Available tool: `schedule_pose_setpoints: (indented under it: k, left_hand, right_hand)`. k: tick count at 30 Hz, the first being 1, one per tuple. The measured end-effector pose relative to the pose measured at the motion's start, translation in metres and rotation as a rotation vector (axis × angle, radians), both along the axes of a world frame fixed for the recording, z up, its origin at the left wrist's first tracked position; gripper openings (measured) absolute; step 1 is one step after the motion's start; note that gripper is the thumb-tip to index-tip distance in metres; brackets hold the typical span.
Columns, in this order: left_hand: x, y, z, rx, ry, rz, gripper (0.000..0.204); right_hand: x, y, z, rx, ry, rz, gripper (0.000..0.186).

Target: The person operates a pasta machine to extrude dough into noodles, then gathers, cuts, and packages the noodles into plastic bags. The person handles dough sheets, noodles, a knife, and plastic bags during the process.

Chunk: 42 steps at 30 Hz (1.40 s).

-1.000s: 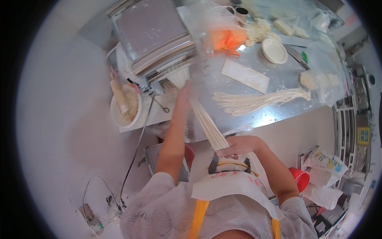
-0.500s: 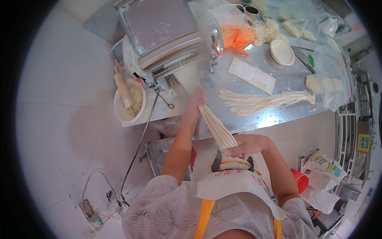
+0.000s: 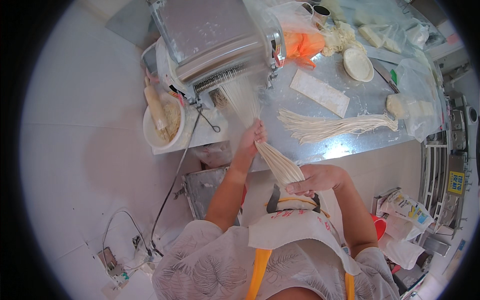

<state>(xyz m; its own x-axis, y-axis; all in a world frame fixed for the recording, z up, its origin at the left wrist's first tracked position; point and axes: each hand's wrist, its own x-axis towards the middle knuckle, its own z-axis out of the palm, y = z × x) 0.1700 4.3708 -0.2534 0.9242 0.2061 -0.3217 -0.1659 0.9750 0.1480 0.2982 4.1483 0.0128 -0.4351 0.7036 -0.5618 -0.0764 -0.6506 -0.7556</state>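
Left hand [image 3: 255, 136] fisted mid-length round thin pale noodles [image 3: 280, 164], right hand [image 3: 318, 178] curled tight on their lower end, strands fanning up to ridged rollers [image 3: 218, 80] of boxy machine [image 3: 210, 30], second noodle bundle [image 3: 335, 126] flat on smooth metal worktop [image 3: 367, 96]

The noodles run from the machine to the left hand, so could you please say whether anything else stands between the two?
Nothing visible stands in the way: the noodles fan from the machine down into the left hand.

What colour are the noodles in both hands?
The noodles are creamy white, clearest in the head view.
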Motion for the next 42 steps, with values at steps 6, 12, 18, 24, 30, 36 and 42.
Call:
schedule_pose_setpoints:
  k: [6,12,18,24,30,36,42]
  left_hand:
    - [-0.013,-0.024,-0.023,0.085,0.078,-0.012,0.029]
    - [0.009,-0.051,0.019,-0.148,0.031,0.190,0.027]
    - [0.061,-0.074,0.056,-0.153,-0.004,0.383,0.022]
    - [0.130,-0.131,0.013,-0.180,0.099,0.409,0.016]
    - [0.184,-0.192,-0.008,-0.044,0.481,0.550,0.013]
    - [0.185,-0.199,-0.021,0.191,0.408,0.570,0.012]
    - [0.155,-0.157,-0.006,0.783,0.904,0.688,0.015]
  right_hand:
    - [0.014,-0.012,0.003,-0.027,0.034,-0.012,0.042]
    - [0.067,-0.054,0.021,-0.079,-0.048,-0.008,0.042]
    - [0.196,-0.119,0.027,-0.238,-0.219,0.026,0.031]
    - [0.352,-0.188,-0.038,-0.442,-0.506,-0.002,0.028]
    - [0.475,-0.242,-0.157,-0.485,-0.581,0.059,0.031]
    - [0.529,-0.264,-0.190,-0.390,-0.771,0.116,0.036]
    - [0.475,-0.267,-0.194,0.091,-1.520,-0.038,0.034]
